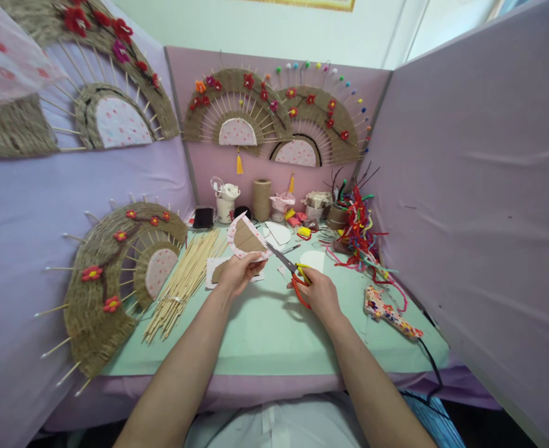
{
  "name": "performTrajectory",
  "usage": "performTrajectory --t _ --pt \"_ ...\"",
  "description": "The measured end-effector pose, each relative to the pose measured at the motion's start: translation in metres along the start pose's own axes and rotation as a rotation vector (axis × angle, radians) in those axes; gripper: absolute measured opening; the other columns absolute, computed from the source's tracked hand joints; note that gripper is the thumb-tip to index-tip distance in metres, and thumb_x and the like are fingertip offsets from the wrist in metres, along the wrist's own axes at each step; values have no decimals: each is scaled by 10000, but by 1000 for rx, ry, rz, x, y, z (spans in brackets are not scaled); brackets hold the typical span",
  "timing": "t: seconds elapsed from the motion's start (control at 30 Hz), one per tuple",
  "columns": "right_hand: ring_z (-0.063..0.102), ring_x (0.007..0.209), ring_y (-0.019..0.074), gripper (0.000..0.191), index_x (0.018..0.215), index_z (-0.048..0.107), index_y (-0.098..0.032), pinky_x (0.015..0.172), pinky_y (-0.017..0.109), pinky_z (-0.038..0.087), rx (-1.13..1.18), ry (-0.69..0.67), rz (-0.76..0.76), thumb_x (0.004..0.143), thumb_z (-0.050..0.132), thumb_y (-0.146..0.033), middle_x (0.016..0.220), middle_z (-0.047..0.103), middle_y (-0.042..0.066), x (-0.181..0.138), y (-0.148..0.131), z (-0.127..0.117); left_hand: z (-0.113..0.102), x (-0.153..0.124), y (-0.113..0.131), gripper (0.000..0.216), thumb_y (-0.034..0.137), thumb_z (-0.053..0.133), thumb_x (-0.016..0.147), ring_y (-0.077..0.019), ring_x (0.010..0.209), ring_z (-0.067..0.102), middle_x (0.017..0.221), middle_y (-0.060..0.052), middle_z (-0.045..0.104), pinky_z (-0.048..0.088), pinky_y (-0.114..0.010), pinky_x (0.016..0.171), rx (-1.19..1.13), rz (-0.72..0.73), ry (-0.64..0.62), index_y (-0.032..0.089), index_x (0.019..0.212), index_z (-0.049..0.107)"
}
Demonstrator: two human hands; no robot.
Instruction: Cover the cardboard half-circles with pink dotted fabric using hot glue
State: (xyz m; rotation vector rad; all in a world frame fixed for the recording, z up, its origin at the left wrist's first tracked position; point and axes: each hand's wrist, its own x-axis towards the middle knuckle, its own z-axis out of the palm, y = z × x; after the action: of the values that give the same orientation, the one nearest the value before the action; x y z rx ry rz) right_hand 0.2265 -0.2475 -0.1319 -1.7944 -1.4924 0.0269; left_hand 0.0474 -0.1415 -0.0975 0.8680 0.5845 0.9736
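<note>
My left hand pinches the lower edge of a half-round cardboard piece, raised above the table. Pink-dotted white fabric borders its brown face. In my right hand is a pair of scissors with red and yellow handles. The blades point up and left, parted a little, with their tips at the fabric edge of the piece; whether they touch it I cannot tell. Beneath my left hand lies another brown cardboard piece on white material, partly covered by the hand. White half-round cutouts rest behind the scissors.
Thin wooden sticks lie in a pile at left. A patterned glue gun with a black cord is at right, near tangled pipe cleaners. A twine spool and a phone stand along the back. Decorated fans surround the table.
</note>
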Motion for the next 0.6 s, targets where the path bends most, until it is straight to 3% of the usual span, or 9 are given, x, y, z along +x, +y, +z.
performTrajectory --t 0.23,0.43,0.6 --pt "488 583 148 243 776 623 -218 535 234 336 247 35 115 756 562 -452 689 645 7 -1 2 2 2 -6 5 150 151 728 631 -107 666 631 704 -50 688 515 -208 660 -47 -40 -65 94 756 667" --pt "392 550 121 350 736 551 -198 532 230 332 304 23 142 731 570 -547 599 502 -30 2 4 3 -1 -11 8 99 126 713 627 -103 656 618 705 -34 676 512 -220 655 -82 -73 -163 111 703 652" --pt "447 593 133 316 829 527 -207 555 236 359 325 22 156 740 552 -509 686 535 -26 3 -2 1 -2 -14 8 113 164 737 607 -106 623 602 668 -32 664 493 -223 624 -37 -82 -232 115 683 668"
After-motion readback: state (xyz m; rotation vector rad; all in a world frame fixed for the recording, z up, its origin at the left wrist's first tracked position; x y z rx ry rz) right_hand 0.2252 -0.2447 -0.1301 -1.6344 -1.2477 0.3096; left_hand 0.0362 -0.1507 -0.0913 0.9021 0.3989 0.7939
